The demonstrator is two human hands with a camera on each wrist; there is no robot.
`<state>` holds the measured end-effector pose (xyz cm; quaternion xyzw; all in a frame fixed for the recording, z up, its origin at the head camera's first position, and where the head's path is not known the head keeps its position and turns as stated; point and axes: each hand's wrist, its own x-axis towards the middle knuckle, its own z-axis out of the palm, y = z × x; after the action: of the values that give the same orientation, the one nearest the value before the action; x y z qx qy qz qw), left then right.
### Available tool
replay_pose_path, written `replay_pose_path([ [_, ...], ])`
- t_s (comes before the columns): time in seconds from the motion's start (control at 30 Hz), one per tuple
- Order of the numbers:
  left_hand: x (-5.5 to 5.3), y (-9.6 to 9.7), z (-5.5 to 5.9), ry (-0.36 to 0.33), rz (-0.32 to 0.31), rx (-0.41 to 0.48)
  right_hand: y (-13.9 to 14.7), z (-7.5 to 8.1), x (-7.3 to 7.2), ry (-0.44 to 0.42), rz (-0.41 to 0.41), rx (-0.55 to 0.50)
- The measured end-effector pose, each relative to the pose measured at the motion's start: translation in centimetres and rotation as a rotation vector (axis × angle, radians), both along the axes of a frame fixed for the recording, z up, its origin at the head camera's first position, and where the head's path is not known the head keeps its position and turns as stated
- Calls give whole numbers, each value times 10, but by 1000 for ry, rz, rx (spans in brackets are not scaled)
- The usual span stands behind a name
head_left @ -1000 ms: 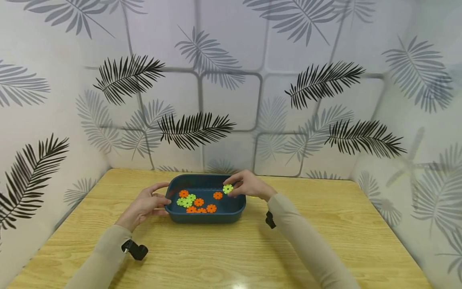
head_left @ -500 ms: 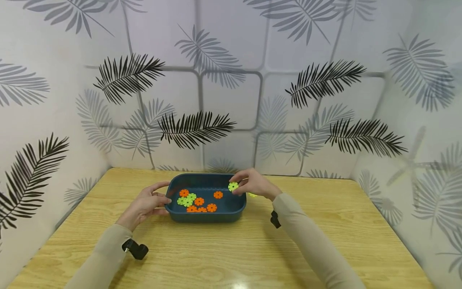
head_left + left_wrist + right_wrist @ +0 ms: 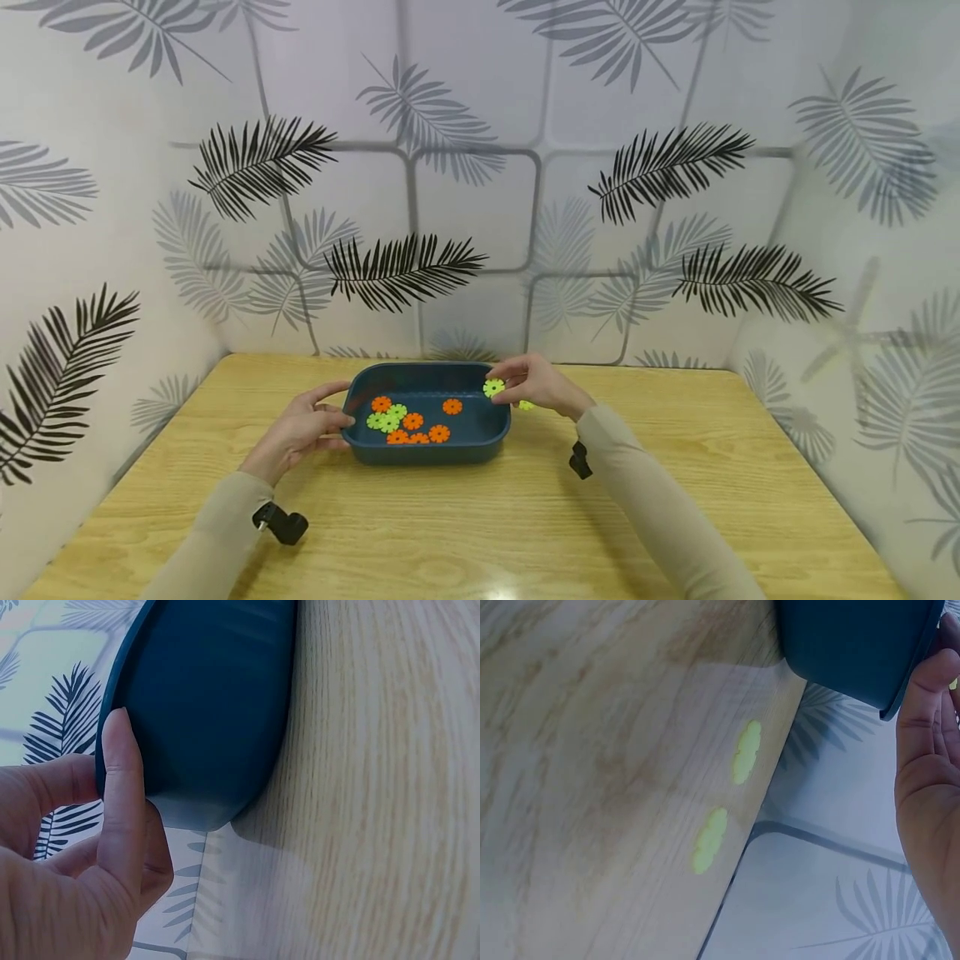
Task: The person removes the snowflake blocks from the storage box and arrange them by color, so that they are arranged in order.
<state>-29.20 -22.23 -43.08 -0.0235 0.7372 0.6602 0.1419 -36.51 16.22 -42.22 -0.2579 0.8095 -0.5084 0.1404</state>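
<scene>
Plainly, blue tub [image 3: 427,454] in left hand's [image 3: 296,433] grip, lime disc [image 3: 489,389] in right hand's [image 3: 536,383] pinch.

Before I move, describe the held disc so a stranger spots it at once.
On the wooden table stands a dark teal bin. At its right end, the right hand pinches a yellow-green notched disc. It alone is held; other visible discs lie loose.

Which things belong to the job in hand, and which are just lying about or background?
Likely in the job:
Blue tub, gripped by the left hand
Lime disc pinched by the right hand
Orange discs and lime discs in the tub
Two lime discs beside the tub

Background only:
Wooden table
Patterned wall
</scene>
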Motion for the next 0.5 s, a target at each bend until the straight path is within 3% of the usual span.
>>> replay_pose_path([
  [0.3,-2,1,1,3,4,-9,8,0,1,4,-17,-45],
  [0.5,-1,-1,-1,-2,6,-21,20,-8,1,-6,-54,-69],
])
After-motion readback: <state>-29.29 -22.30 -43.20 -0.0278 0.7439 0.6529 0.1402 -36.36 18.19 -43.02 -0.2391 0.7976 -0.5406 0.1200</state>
